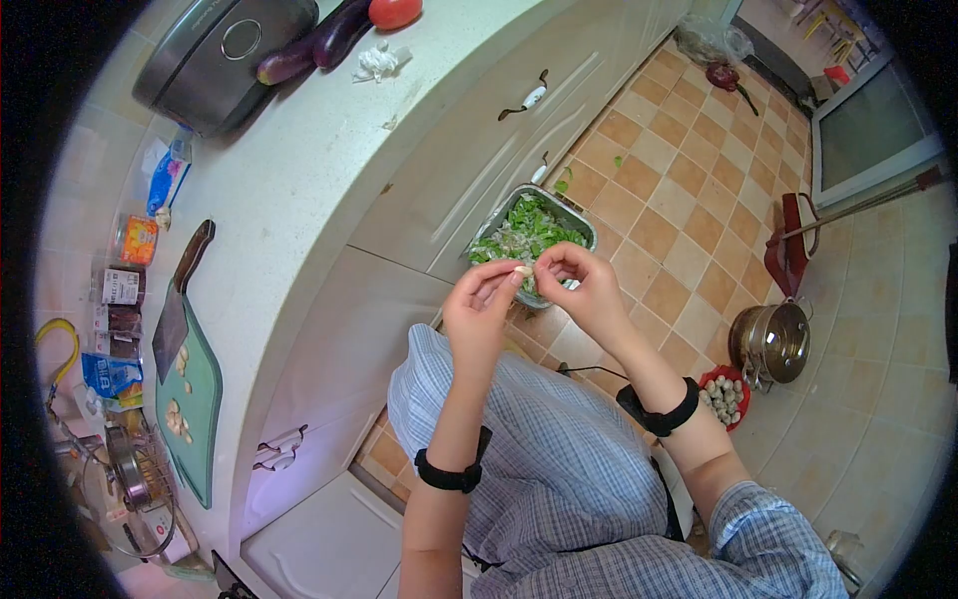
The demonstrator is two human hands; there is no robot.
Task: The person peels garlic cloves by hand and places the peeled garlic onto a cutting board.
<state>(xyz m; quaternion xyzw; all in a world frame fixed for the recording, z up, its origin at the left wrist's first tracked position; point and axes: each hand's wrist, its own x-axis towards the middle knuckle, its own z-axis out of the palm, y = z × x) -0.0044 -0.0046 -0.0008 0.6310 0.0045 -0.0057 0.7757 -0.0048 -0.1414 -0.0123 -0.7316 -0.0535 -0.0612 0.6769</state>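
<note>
A pale garlic clove (524,271) is pinched in the fingertips of my left hand (476,307). My right hand (587,290) is closed too, its thumb and forefinger pressed together at the clove's other side. Below both hands stands a bin (591,236), filled with green leaves and whitish scraps. On the counter to the left, several peeled cloves (176,419) lie on a green cutting board (203,379). A kitchen knife (173,324) rests across the board's far end, its dark handle pointing away.
The white counter (289,190) curves along my left, holding a dark appliance (225,60), eggplants (339,35), a tomato (395,11) and crumpled white scraps (380,63). On the tiled floor to the right are a metal pot (768,341), a red bowl (738,414) of roundish items and a dustpan (788,255).
</note>
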